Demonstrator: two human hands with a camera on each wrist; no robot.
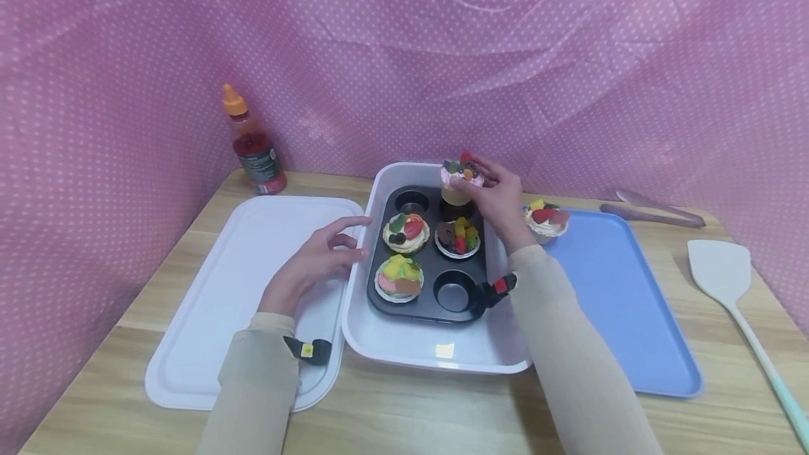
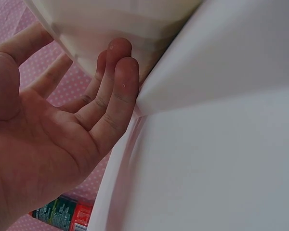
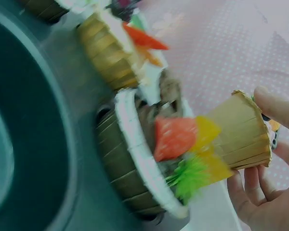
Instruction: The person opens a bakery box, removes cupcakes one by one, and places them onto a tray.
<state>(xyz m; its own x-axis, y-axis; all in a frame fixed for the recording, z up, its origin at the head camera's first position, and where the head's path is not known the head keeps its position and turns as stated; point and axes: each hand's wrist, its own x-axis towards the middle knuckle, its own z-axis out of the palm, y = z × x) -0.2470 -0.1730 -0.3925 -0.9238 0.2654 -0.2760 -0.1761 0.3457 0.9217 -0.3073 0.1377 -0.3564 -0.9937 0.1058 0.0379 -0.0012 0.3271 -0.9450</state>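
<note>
My right hand [image 1: 501, 196] pinches a cupcake [image 1: 454, 192] with pink cream and fruit pieces, holding it over the far right cup of a dark muffin tin [image 1: 430, 316]. In the right wrist view its tan paper wrapper [image 3: 243, 132] faces the camera. Cupcakes stand in the tin's middle left, near left and middle right cups; the last is a chocolate cupcake [image 1: 458, 238]. The far left and near right cups hold nothing. Around the tin is a white tub [image 1: 436, 357]. My left hand [image 1: 319, 255] has loosely bent fingers beside the tub's left wall; contact is unclear.
Left of the tub lies a white tray [image 1: 234, 300], with a sauce bottle [image 1: 255, 146] behind it. A blue tray [image 1: 632, 314] on the right bears another cupcake [image 1: 545, 222]. Tongs [image 1: 657, 213] and a white spatula [image 1: 720, 269] lie farther right.
</note>
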